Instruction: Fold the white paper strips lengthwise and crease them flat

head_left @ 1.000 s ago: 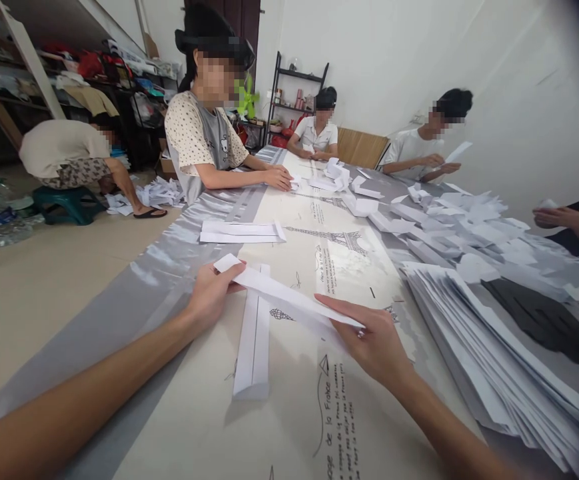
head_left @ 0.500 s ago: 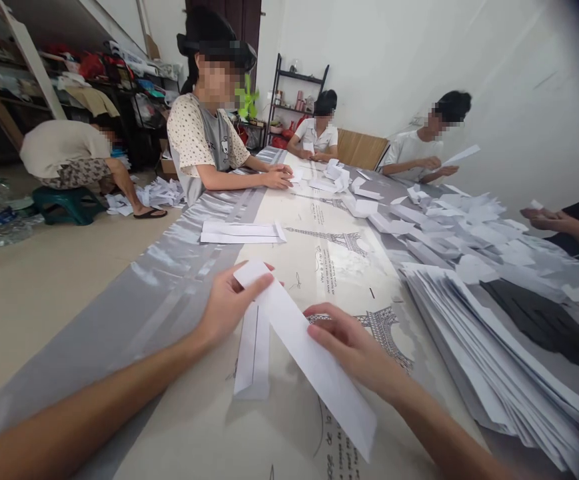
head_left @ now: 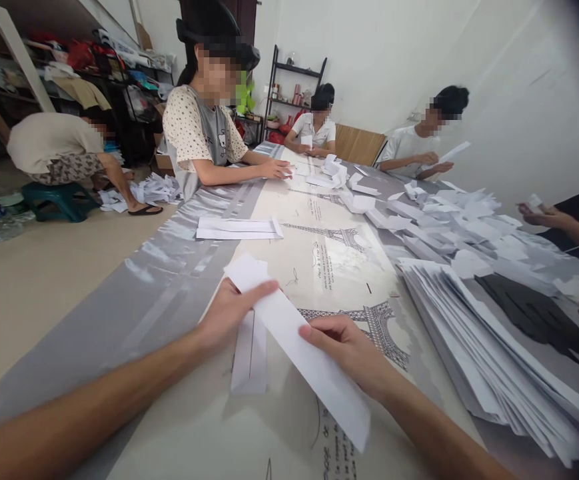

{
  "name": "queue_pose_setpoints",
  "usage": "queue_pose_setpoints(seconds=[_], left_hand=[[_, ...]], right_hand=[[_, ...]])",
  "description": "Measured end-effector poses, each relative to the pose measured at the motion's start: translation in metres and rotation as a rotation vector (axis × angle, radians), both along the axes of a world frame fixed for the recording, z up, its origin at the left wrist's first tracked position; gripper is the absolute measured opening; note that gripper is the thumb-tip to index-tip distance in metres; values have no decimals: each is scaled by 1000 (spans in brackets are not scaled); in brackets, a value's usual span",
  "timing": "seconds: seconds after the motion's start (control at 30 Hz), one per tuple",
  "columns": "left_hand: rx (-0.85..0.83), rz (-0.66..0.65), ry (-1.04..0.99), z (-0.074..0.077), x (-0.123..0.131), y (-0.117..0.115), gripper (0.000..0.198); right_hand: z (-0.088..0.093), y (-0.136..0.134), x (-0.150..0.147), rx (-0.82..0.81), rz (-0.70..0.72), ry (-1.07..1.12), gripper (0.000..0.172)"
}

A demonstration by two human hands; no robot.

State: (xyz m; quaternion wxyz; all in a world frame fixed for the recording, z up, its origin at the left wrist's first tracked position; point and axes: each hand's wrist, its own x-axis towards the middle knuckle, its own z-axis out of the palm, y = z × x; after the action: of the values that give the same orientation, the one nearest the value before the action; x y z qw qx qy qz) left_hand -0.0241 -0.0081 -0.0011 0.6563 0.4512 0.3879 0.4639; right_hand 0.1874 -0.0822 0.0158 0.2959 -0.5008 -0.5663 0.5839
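Observation:
A long folded strip of white paper [head_left: 296, 340] slants above the table between my hands. My left hand [head_left: 232, 310] grips its upper end, thumb on top and fingers underneath. Partway down the strip's right edge, my right hand [head_left: 342, 347] pinches it between thumb and fingers. Beneath the strip, another folded paper piece [head_left: 249, 367] with a dark slit along it lies on the tablecloth [head_left: 184, 413]; its upper part is partly covered. Farther forward rests a similar folded paper piece [head_left: 239, 229], lying crosswise.
A stack of white paper sheets [head_left: 484, 360] stands at right, beside a black item [head_left: 534, 313]. Behind them spreads a heap of folded papers [head_left: 459, 220]. Several people sit around the table; one person [head_left: 54, 147] bends over on a green stool [head_left: 59, 200] at left.
My right hand has closed onto the strip's edge, and my left thumb has shifted slightly right across it. The view has moved a little.

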Motion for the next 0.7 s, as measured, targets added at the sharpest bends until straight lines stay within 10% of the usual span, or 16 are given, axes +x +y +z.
queue_pose_setpoints(seconds=[0.4, 0.57, 0.7], left_hand=[[151, 113, 237, 12, -56, 70, 32], [294, -152, 435, 14, -71, 82, 37], [414, -397, 565, 20, -77, 84, 40]], right_hand=[[3, 19, 36, 73, -41, -135, 46], [-1, 29, 62, 155, -248, -176, 47], [-1, 36, 83, 166, -125, -199, 51]])
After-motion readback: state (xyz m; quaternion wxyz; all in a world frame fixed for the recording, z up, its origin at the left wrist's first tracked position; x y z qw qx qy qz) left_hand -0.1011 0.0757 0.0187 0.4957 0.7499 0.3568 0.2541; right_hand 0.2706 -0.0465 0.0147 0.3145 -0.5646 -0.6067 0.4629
